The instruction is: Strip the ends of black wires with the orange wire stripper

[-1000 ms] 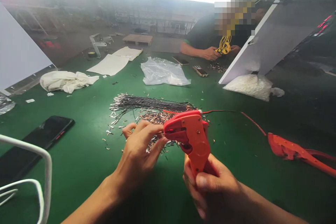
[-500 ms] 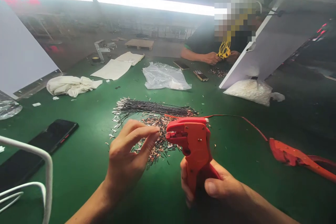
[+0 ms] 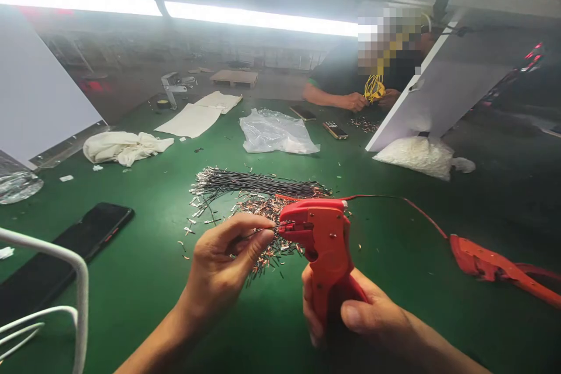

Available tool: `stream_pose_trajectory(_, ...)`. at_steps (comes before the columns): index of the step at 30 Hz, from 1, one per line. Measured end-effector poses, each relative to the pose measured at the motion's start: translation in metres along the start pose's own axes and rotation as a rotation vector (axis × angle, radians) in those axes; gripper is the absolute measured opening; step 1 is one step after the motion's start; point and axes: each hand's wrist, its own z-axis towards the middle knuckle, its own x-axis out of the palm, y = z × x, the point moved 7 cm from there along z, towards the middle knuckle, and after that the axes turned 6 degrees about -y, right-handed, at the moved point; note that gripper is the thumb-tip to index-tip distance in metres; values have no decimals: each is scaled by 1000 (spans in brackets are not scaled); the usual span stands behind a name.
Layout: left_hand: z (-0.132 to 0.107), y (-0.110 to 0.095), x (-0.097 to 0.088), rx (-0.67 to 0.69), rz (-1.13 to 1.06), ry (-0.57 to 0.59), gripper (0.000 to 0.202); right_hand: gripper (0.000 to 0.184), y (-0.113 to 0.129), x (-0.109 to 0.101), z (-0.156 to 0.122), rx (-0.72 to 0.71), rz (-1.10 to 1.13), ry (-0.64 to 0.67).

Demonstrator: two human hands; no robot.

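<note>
While the left hand (image 3: 228, 263) pinched a thin black wire (image 3: 280, 226) between thumb and forefinger, its far end at the mouth of a red wire stripper (image 3: 326, 245), the right hand (image 3: 377, 310) wrapped around that tool's handles above the green desk (image 3: 144, 269). Left hand and tool stood in front of a heap of cut scraps (image 3: 263, 208), hiding part of it. Just behind lay a bundle of black wires (image 3: 263, 182). Farther back were a clear plastic bag (image 3: 276, 131), a white cloth (image 3: 127, 147) and pale sheets (image 3: 190, 120); white tubing (image 3: 81, 286) crossed the near left corner. Across the desk, a co-worker's hands (image 3: 353, 101) held yellow cable (image 3: 374, 89).

Wire strippers numbered two, the second stripper (image 3: 477, 257) lying at the right. Phone-like devices came to three: one large phone (image 3: 100, 231) at the left and two smaller ones, a dark slab (image 3: 302, 112) and a handset (image 3: 335, 130), beyond the plastic bag. One wire was clearly visible in the left fingers; scraps and bundled wires were too many to count.
</note>
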Motion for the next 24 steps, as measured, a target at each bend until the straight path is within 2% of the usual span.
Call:
stream_pose_trajectory(7,-5,0,4,81,-4,21,18,43,2,1,4,17,-93,10)
stream_pose_trajectory(14,-2,-4,-1,145,61,18,11,42,3,2,4,39,-116,18)
stream_pose_trajectory(19,0,-10,0,220,64,38,17,42,0,1,3,79,-87,-2)
stream_pose_trajectory(24,0,-11,-1,210,108,32,15,42,3,4,4,59,-127,52)
